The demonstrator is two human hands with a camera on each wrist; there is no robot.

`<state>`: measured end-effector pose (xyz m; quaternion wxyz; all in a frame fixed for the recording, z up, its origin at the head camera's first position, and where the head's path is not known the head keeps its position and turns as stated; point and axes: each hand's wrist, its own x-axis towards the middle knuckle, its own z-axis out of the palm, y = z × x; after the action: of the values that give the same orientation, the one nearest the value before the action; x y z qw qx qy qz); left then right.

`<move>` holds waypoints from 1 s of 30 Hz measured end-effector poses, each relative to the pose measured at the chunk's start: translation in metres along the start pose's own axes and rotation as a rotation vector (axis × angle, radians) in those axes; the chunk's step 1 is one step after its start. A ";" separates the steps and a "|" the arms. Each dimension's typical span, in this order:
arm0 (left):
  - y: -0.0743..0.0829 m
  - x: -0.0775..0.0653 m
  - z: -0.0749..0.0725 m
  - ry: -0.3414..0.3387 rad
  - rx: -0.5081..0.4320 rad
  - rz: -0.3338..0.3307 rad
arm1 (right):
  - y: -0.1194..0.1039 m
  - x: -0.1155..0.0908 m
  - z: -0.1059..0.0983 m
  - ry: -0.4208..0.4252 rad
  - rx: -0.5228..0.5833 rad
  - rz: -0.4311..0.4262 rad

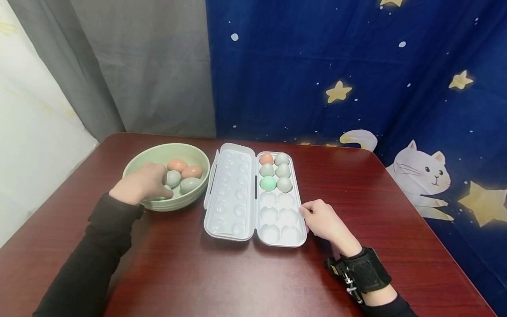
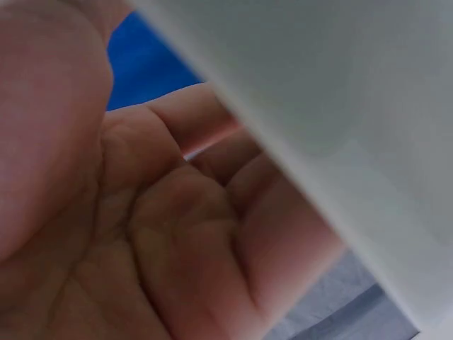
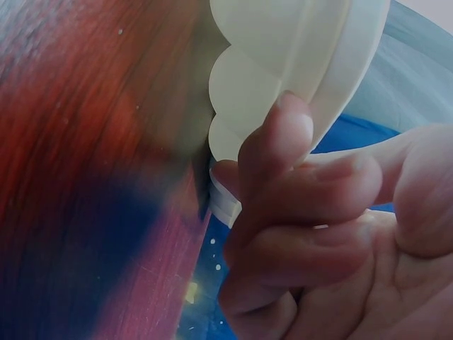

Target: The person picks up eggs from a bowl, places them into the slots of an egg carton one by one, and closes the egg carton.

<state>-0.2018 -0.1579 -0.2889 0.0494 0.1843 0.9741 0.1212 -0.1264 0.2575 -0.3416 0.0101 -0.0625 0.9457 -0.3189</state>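
A pale green bowl [image 1: 134,164] at the left holds several eggs, among them two brown eggs [image 1: 177,165] and a pale grey egg [image 1: 173,178]. My left hand [image 1: 142,182] reaches over its near left rim, fingers and thumb spread by that grey egg; I cannot tell if they grip it. In the left wrist view, the bowl wall [image 2: 354,127] hides the fingertips. A white plastic egg carton [image 1: 269,215] lies unfolded right of the bowl. My right hand [image 1: 322,220] pinches its right edge [image 3: 333,78]. One brown, one mint-green and several pale eggs [image 1: 283,171] fill its far cups.
The carton's lid [image 1: 229,198] lies folded back on the left, close beside the bowl. Everything stands on a dark red wooden table [image 1: 253,277]. Behind the table hang a grey curtain [image 1: 150,66] and a blue starry curtain [image 1: 285,79].
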 end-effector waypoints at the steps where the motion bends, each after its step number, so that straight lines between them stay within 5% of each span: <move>1: -0.001 0.000 0.000 -0.007 0.006 -0.002 | 0.000 0.000 0.000 0.000 0.002 0.001; 30: 0.000 0.000 -0.002 -0.034 0.056 0.015 | -0.003 -0.001 -0.001 -0.002 -0.007 0.006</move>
<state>-0.2020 -0.1588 -0.2871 0.0599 0.1952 0.9747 0.0912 -0.1251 0.2557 -0.3394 0.0120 -0.0600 0.9470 -0.3153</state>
